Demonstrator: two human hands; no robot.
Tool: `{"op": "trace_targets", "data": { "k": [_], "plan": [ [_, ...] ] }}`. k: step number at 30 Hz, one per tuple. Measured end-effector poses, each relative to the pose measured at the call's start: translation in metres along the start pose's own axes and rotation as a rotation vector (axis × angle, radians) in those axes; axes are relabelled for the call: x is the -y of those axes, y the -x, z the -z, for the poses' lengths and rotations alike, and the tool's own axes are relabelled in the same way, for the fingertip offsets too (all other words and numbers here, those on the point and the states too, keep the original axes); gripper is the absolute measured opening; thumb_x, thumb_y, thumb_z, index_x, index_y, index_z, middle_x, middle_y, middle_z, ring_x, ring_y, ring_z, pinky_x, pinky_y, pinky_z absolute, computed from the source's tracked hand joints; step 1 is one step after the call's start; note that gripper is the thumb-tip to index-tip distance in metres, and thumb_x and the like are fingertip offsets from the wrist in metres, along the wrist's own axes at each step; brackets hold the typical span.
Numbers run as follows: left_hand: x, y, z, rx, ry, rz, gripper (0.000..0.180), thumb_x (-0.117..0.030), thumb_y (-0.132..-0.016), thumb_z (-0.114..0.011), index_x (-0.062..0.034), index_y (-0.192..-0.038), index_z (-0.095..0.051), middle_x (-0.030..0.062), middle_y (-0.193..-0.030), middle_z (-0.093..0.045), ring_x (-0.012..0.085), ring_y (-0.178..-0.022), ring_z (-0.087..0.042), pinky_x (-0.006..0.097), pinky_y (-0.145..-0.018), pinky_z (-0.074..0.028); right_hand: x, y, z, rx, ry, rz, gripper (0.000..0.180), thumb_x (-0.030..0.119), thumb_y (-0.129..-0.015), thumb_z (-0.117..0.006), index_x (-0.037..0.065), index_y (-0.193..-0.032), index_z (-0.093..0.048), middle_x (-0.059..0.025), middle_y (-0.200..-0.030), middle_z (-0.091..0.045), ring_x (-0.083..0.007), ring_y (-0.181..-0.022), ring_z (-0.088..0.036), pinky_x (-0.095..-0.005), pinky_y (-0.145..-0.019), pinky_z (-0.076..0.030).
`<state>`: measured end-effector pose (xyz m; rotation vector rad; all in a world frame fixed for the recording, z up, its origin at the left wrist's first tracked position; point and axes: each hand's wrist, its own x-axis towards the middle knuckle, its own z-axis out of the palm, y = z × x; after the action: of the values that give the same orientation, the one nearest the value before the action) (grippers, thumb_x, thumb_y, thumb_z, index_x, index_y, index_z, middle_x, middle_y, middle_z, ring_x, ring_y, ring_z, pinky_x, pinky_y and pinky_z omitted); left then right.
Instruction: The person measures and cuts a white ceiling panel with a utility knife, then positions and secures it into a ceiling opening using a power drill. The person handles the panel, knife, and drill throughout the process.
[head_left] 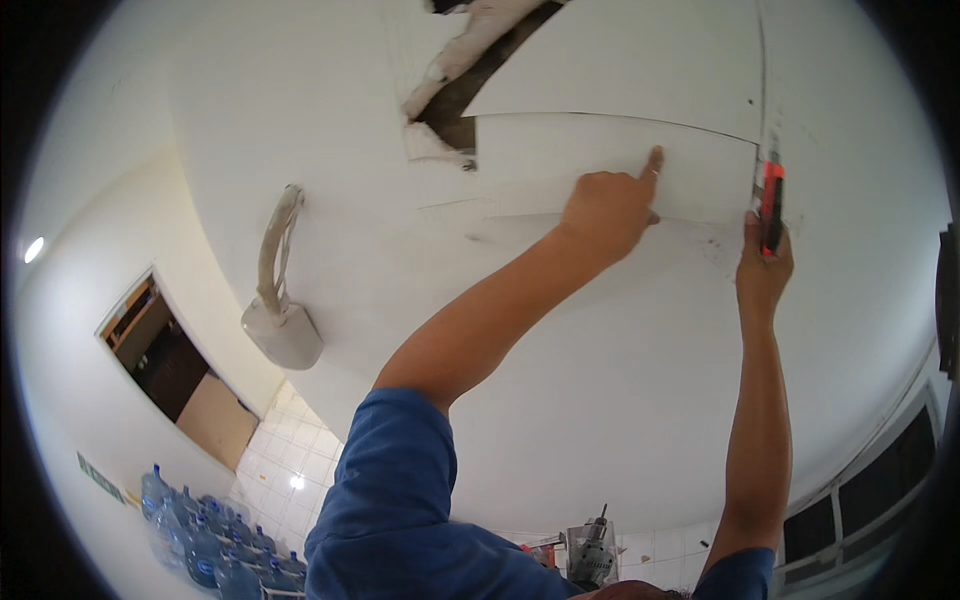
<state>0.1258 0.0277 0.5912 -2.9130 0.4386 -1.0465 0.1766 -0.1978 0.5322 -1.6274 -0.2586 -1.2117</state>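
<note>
Both my arms reach up to a white ceiling. My left hand is against a rectangular white panel set into it. The index finger is stretched out onto the panel, and the other fingers are curled with nothing visible in them. In my right hand is a red and black utility knife, gripped upright. Its blade end points up beside the narrow gap at the panel's right end. The blade itself is hard to make out.
A ragged dark opening lies left of the panel. A grey box with a wrapped pipe hangs further left. Below stand several blue water jugs, a doorway and a power tool. Windows are at lower right.
</note>
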Motion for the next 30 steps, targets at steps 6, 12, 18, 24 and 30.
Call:
{"op": "trace_targets", "data": {
  "k": [6,12,18,24,30],
  "plan": [
    [-0.001,-0.003,0.016,0.029,0.037,0.051,0.093,-0.049,-0.087,-0.077,-0.0084,-0.160,-0.035,0.0127,-0.076,-0.070,0.0297,-0.078,-0.071,0.041,-0.076,-0.056,0.006,0.020,-0.014,0.199,-0.293,-0.111,0.037,0.032,-0.101,-0.069,0.004,-0.125,-0.065,0.0011,-0.079,-0.057,-0.0055,-0.066,-0.054,-0.0243,-0.050,-0.044],
    [0.009,-0.006,0.013,-0.060,-0.031,0.001,0.116,-0.062,-0.071,-0.085,-0.0095,-0.160,-0.034,0.0112,-0.074,-0.069,0.0290,-0.076,-0.070,0.040,-0.075,-0.056,0.007,0.027,-0.037,0.088,-0.203,0.057,0.055,0.022,-0.098,-0.070,0.000,-0.146,-0.054,-0.0046,-0.086,-0.059,-0.0140,-0.078,-0.057,-0.0292,-0.075,-0.048],
    [0.005,-0.006,0.023,0.036,-0.200,0.062,0.128,-0.065,-0.065,-0.087,-0.0039,-0.161,-0.028,0.0053,-0.061,-0.060,0.0217,-0.056,-0.061,0.032,-0.058,-0.051,0.010,0.023,-0.035,-0.010,-0.415,-0.412,0.026,0.017,-0.095,-0.072,-0.003,-0.110,-0.063,-0.0030,-0.080,-0.058,-0.0123,-0.067,-0.054,-0.0301,-0.064,-0.047],
    [0.012,0.003,0.010,-0.063,-0.184,0.055,0.138,-0.066,-0.062,-0.089,0.0005,-0.162,-0.020,0.0038,-0.057,-0.057,0.0205,-0.050,-0.057,0.032,-0.052,-0.047,-0.010,0.020,-0.029,-0.059,-0.708,-0.593,0.021,0.017,-0.092,-0.077,0.005,-0.093,-0.060,-0.0015,-0.078,-0.060,-0.0115,-0.065,-0.056,-0.0297,-0.051,-0.044],
    [0.015,0.022,-0.004,-0.050,-0.238,-0.004,0.133,-0.067,-0.068,-0.083,0.0043,-0.161,-0.019,0.0040,-0.062,-0.060,0.0176,-0.054,-0.059,0.029,-0.052,-0.048,-0.022,0.044,-0.019,-0.023,-0.750,-0.679,0.027,0.020,-0.092,-0.079,0.002,-0.105,-0.064,-0.0057,-0.088,-0.066,-0.0167,-0.079,-0.065,-0.0323,-0.057,-0.047]
  ]
}}
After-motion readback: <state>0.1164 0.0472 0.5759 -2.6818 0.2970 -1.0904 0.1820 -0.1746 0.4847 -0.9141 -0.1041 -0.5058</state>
